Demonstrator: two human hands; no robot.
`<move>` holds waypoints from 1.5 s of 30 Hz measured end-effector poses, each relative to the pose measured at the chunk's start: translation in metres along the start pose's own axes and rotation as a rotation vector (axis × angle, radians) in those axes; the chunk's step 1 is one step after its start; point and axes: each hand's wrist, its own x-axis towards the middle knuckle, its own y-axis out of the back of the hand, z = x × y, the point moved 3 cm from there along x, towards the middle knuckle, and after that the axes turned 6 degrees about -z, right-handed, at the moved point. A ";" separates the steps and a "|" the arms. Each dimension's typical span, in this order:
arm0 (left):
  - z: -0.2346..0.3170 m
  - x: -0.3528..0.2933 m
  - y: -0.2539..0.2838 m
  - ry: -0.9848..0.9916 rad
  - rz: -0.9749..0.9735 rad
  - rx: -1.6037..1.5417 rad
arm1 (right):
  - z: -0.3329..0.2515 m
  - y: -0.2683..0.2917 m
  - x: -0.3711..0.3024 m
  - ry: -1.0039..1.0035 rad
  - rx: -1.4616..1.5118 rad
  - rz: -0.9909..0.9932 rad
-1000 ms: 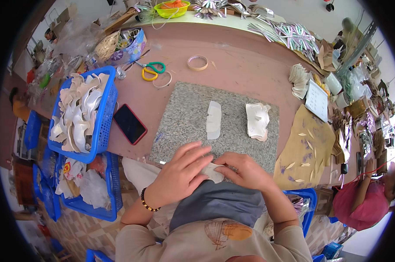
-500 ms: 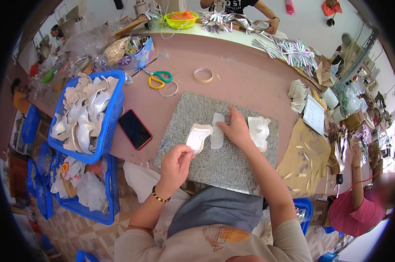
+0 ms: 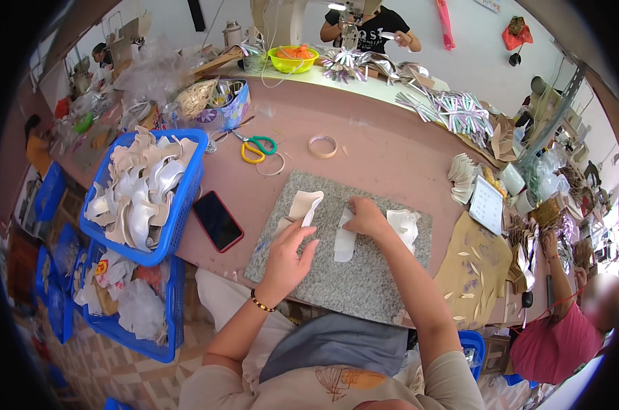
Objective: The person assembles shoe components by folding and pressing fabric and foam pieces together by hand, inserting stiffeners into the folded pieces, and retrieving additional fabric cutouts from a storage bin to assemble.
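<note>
A grey stone slab (image 3: pixel 323 273) lies in front of me on the table. At its left part rests a beige curved piece (image 3: pixel 305 203) with a white inner face, and a second beige edge shows below it. My left hand (image 3: pixel 289 263) is at the lower end of these, thumb apart from the fingers, fingertips against the piece. In the middle, my right hand (image 3: pixel 369 219) pinches the upper part of a translucent white piece (image 3: pixel 344 247) whose lower end lies on the slab. White curved pieces (image 3: pixel 403 229) sit to the right of that hand.
At left stands a blue basket (image 3: pixel 179 219) full of curved pieces, beside a phone (image 3: pixel 218 221). Beyond the slab are scissors (image 3: pixel 260 147) and a tape roll (image 3: pixel 322 145). Brown paper (image 3: pixel 470 273) with small slips lies right. Co-workers sit across and at right.
My left hand has set the beige piece on the slab and its fingers have loosened. My right hand's fingers have closed in on the translucent piece. The head view has shifted slightly.
</note>
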 end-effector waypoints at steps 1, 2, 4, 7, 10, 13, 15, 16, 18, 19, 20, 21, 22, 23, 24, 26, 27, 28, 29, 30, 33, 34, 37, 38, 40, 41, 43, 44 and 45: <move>0.000 0.002 -0.001 -0.005 0.002 -0.004 | 0.003 0.002 -0.001 -0.005 0.069 -0.074; 0.000 0.004 -0.002 -0.009 0.016 0.000 | 0.005 0.004 -0.003 -0.010 0.138 -0.147; -0.001 0.006 -0.003 -0.009 0.038 0.011 | 0.003 0.010 -0.014 0.018 0.171 -0.113; -0.002 0.009 -0.003 -0.035 0.046 0.019 | -0.015 0.021 -0.047 0.154 0.265 0.021; 0.012 0.016 -0.003 -0.046 0.001 -0.041 | -0.030 0.028 -0.086 0.433 0.298 0.199; 0.024 0.020 -0.012 -0.130 -0.182 -0.081 | -0.035 0.027 -0.113 0.673 0.233 0.332; 0.025 0.018 -0.015 -0.164 -0.185 -0.098 | -0.035 0.026 -0.124 0.742 0.194 0.390; 0.026 0.018 -0.016 -0.204 -0.186 -0.113 | -0.036 0.026 -0.128 0.749 0.203 0.437; 0.030 0.016 -0.017 -0.204 -0.176 -0.136 | -0.036 0.028 -0.134 0.752 0.213 0.486; 0.033 0.015 -0.017 -0.206 -0.162 -0.158 | -0.037 0.029 -0.137 0.792 0.196 0.537; 0.035 0.015 -0.017 -0.205 -0.166 -0.159 | -0.038 0.031 -0.140 0.833 0.179 0.589; 0.037 0.014 -0.016 -0.164 -0.189 -0.220 | -0.040 0.033 -0.142 0.830 0.182 0.590; 0.037 0.013 -0.015 -0.121 -0.213 -0.279 | -0.043 0.035 -0.146 0.887 0.135 0.605; 0.039 0.013 -0.014 -0.120 -0.216 -0.278 | -0.045 0.036 -0.148 0.944 0.087 0.620; 0.040 0.014 -0.013 -0.120 -0.250 -0.289 | -0.045 0.037 -0.149 0.941 0.089 0.623; 0.042 0.016 -0.010 -0.120 -0.287 -0.298 | -0.048 0.036 -0.151 1.014 0.009 0.620; 0.043 0.016 -0.009 -0.141 -0.302 -0.272 | -0.049 0.037 -0.152 1.013 0.011 0.623; 0.044 0.017 -0.008 -0.162 -0.317 -0.246 | -0.052 0.037 -0.153 1.035 -0.051 0.600; 0.044 0.018 -0.007 -0.163 -0.319 -0.244 | -0.055 0.037 -0.154 1.055 -0.114 0.576; 0.045 0.019 -0.007 -0.192 -0.351 -0.196 | -0.057 0.039 -0.155 1.053 -0.113 0.579; 0.052 0.019 -0.007 -0.240 -0.394 -0.061 | -0.060 0.039 -0.157 1.073 -0.184 0.520; 0.055 0.019 -0.008 -0.258 -0.403 0.025 | -0.061 0.038 -0.156 1.086 -0.178 0.511; 0.060 0.020 -0.009 -0.311 -0.382 0.122 | -0.060 0.036 -0.156 1.093 -0.172 0.504; 0.059 0.022 -0.009 -0.314 -0.384 0.122 | -0.060 0.036 -0.157 1.088 -0.171 0.503; 0.048 0.028 -0.008 -0.266 -0.316 0.131 | -0.060 0.039 -0.160 1.069 -0.159 0.514; 0.040 0.034 -0.008 -0.267 -0.318 0.130 | -0.060 0.041 -0.163 1.052 -0.148 0.525; 0.018 0.050 -0.002 -0.236 -0.116 0.174 | -0.060 0.042 -0.173 1.011 -0.141 0.529; 0.012 0.054 -0.002 -0.235 -0.115 0.175 | -0.059 0.041 -0.177 0.971 -0.134 0.532; 0.003 0.058 -0.004 -0.125 -0.206 0.178 | -0.056 0.039 -0.180 0.977 -0.133 0.531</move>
